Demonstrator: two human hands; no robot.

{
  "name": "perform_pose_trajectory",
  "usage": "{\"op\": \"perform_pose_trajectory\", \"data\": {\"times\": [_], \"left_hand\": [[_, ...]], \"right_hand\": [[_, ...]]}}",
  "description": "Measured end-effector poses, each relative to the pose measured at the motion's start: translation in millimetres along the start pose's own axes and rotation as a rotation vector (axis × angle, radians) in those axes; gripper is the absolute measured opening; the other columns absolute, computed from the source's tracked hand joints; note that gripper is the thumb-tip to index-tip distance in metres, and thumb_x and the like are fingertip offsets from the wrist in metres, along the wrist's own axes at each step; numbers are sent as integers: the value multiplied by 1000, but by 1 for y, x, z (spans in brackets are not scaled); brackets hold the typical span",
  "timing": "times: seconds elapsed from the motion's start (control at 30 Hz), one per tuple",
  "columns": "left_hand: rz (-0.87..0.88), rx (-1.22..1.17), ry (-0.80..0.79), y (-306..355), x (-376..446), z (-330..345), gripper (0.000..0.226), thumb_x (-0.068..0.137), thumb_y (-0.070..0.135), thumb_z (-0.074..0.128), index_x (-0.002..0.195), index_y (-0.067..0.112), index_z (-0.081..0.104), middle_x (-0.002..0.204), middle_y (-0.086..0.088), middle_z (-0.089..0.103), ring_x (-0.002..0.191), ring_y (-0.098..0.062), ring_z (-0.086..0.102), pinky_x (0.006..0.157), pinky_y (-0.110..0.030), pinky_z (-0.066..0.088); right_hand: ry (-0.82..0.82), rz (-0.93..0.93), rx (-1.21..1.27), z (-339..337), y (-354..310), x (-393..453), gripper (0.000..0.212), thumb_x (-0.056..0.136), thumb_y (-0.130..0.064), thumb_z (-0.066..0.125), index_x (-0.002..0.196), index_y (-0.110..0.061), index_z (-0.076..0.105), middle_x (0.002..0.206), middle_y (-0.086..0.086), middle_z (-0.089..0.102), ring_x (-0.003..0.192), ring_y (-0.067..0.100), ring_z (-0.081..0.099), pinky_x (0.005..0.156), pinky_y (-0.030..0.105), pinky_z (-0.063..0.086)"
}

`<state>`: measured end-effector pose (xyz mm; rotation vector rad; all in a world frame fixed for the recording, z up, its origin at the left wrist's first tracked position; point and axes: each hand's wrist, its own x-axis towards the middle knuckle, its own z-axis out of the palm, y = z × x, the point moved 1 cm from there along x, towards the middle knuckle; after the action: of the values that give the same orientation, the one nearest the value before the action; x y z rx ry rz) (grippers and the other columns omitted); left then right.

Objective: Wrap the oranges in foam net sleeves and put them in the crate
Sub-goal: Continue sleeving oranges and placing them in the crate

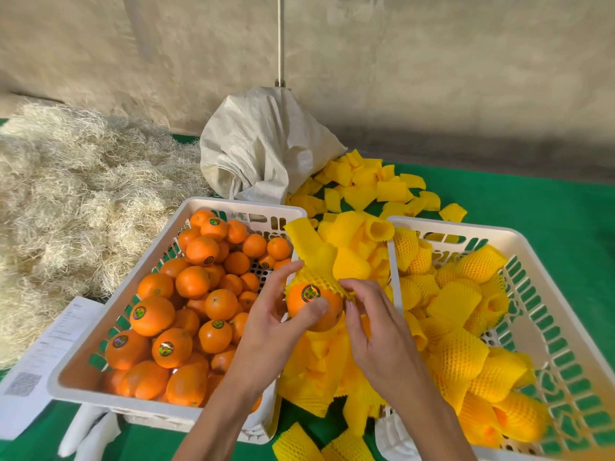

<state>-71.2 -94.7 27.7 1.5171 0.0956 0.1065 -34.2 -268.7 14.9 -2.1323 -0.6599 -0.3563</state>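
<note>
Between the two crates, my left hand (276, 314) grips an orange (314, 306) with a round sticker on it. A yellow foam net sleeve (321, 281) is stretched over the orange's top half. My right hand (369, 322) pinches the sleeve's edge on the orange's right side. The white crate on the left (76, 377) is full of bare oranges (186, 304). Several oranges wrapped in yellow sleeves (466, 327) lie in the white crate on the right (545, 294).
Loose yellow sleeves (362, 191) are piled between and behind the crates on the green table cover (532, 207). A white woven sack (263, 144) stands at the back. Pale straw (76, 181) is heaped at the left. Printed sheets (50, 354) lie by the left crate.
</note>
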Motion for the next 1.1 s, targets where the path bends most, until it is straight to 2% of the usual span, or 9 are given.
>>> {"op": "perform_pose_trajectory", "data": {"times": [0.17,0.3,0.4,0.5,0.63,0.77,0.87,0.97,1.1], "left_hand": [[-86,-75,-155,-2,0,-2,50,90,35,80,137,41,63,134,8,68,121,-13,66,93,-26,57],[-175,-208,-237,-12,0,-3,75,72,33,95,139,31,61,133,-8,70,122,-31,68,97,-39,58],[-164,-159,-215,-16,2,-3,73,70,28,97,135,33,64,129,-7,71,118,-30,70,95,-40,60],[-161,-143,-78,-18,2,-2,64,69,34,95,127,28,71,123,-6,75,113,-28,72,93,-39,61],[-197,-227,46,-14,3,1,51,79,44,87,120,16,75,119,-7,76,113,-26,72,96,-41,61],[-326,-327,88,-9,6,3,50,80,53,76,116,18,75,117,0,78,111,-18,73,92,-38,56],[-317,-343,67,-8,9,4,44,78,55,74,104,21,82,115,-1,78,110,-19,74,87,-32,59],[-288,-324,24,-11,9,6,36,83,55,72,103,27,83,118,-4,77,113,-24,73,88,-30,61],[-241,-257,115,-18,10,12,68,74,62,84,120,14,70,112,1,78,106,-25,75,84,-39,64]], "right_hand": [[-28,155,115,2,7,-3,35,105,-19,50,137,-26,60,131,-15,55,124,-3,50,96,8,44],[-42,426,520,5,11,-3,30,103,-19,57,110,-43,73,117,-16,70,110,4,66,88,24,58],[-6,560,635,5,14,-3,26,103,-17,57,104,-37,74,108,-10,75,103,9,71,85,32,61],[22,478,499,5,14,-7,18,102,-20,60,110,-33,70,107,-13,74,103,4,69,86,24,58],[-41,276,77,11,8,-13,24,99,-18,62,119,-32,60,112,-23,58,108,-11,52,83,5,44],[-81,194,16,16,7,-14,30,95,-15,64,118,-33,55,111,-21,52,105,1,53,80,14,47],[33,419,318,21,6,-14,16,98,-26,64,111,-36,60,104,-17,64,97,6,64,79,21,55],[19,587,480,29,5,-13,14,100,-35,61,113,-36,58,102,-23,65,89,7,72,78,39,62],[2,394,154,23,4,-10,27,101,-27,61,127,-30,60,118,-12,63,105,7,62,89,33,57]]}}
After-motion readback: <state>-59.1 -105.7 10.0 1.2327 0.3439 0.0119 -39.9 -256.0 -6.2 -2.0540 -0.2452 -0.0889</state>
